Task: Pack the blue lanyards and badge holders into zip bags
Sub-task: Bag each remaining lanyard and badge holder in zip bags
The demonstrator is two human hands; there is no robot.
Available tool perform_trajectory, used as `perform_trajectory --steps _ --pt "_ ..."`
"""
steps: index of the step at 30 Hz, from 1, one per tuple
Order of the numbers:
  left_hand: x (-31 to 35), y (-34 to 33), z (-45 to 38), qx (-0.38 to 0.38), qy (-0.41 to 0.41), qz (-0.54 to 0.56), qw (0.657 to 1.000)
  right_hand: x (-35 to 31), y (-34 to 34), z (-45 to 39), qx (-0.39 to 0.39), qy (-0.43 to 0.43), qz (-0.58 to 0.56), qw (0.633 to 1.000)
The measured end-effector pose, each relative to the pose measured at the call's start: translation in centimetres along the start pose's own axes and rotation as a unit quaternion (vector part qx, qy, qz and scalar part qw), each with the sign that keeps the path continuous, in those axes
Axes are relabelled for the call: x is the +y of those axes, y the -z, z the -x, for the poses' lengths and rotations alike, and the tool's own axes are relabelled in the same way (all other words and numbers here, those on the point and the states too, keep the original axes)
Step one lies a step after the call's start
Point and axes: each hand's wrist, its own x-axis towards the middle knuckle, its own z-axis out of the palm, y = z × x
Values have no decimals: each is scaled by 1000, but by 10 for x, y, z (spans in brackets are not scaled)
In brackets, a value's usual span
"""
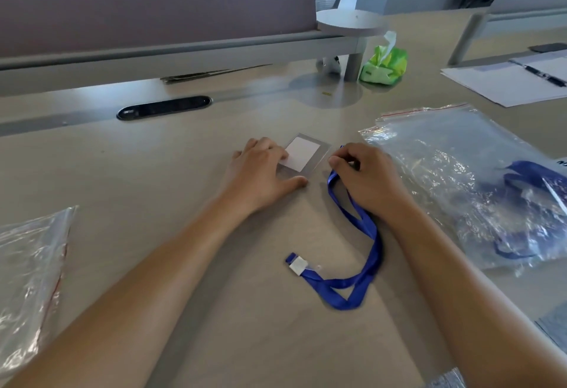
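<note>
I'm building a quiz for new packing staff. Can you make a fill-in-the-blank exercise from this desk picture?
1. The left hand rests on the clear ____ holder.
2. The right hand grips one end of a ____ lanyard.
3. The zip bag that already holds lanyards lies on the person's ____ side.
4. The tissue pack by the post is ____.

Missing words: badge; blue; right; green

left hand (260, 169) on badge holder (303, 154); right hand (365, 173) pinching lanyard (356, 252)
</note>
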Motion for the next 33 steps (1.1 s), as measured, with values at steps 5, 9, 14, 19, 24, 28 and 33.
perform_trajectory --steps 5,9,14,19,24,28,33 --pt "-2 6 0 0 -12 3 1000 1 1 1 19 -19 -28 999" --pt "2 17 6 11 -10 22 1000 3 3 0 75 -38 -36 996" --pt "2 20 10 154 -27 39 987 1 2 0 74 -78 99 989" --pt "0 23 8 222 -20 16 975 3 -5 -8 47 -92 162 981" --pt "-1 25 9 219 -16 28 975 6 -4 -8 57 -87 130 986" --pt "-3 24 9 205 -17 84 975 4 -2 -5 60 -69 80 993" --pt "-7 30 4 150 14 241 959 4 -1 -5 107 -82 -76 988"
